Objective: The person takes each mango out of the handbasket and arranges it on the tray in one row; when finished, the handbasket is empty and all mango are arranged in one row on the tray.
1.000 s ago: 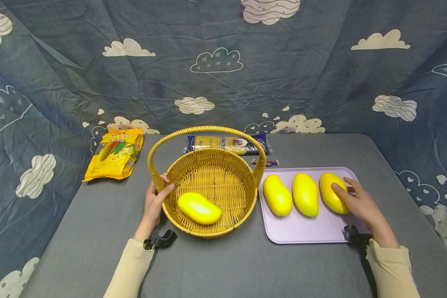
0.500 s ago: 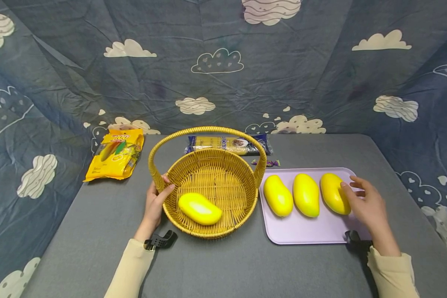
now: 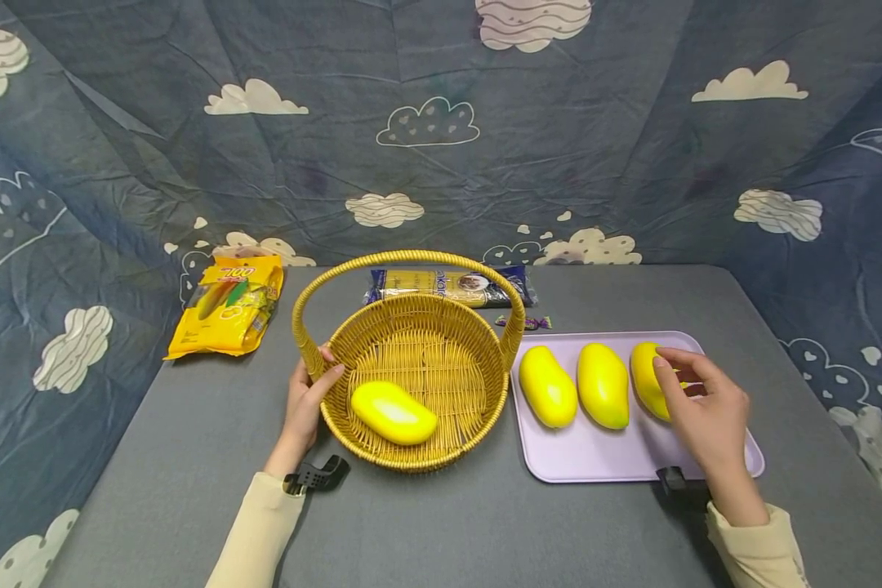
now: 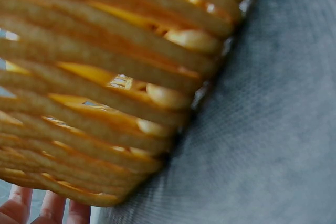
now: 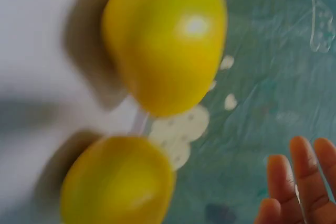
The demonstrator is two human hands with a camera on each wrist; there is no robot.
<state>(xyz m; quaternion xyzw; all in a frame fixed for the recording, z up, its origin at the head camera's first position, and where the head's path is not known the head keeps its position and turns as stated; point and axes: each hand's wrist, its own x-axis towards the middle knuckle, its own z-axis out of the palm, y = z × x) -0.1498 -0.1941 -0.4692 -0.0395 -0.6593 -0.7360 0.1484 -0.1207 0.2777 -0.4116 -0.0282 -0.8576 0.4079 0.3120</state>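
My left hand (image 3: pixel 309 400) grips the left side of a golden wicker basket (image 3: pixel 452 392), thumb over the rim by the handle base. In the left wrist view, its fingertips show below the woven wall (image 4: pixel 94 93). One yellow mango (image 3: pixel 393 413) lies in the basket. On a lilac tray (image 3: pixel 581 457) lie three more: a left mango (image 3: pixel 548 386), a middle mango (image 3: pixel 603 385) and a right mango (image 3: pixel 647 380), the last partly hidden behind my right hand (image 3: pixel 709 416). In the right wrist view that hand's fingers (image 5: pixel 304 177) are extended, apart from the mangoes (image 5: pixel 168 45), holding nothing.
A yellow snack bag (image 3: pixel 228 310) lies at the back left of the grey table (image 3: pixel 470 531). Behind the basket is a long blue and yellow packet (image 3: pixel 441 286), with a purple wrapped candy (image 3: pixel 532 322) nearby. Cloud-print cloth (image 3: pixel 603 163) hangs around the back and sides.
My right hand has come away from the right mango, first shifting right, then left so that it overlaps the mango in view. The mangoes, basket and left hand stay put.
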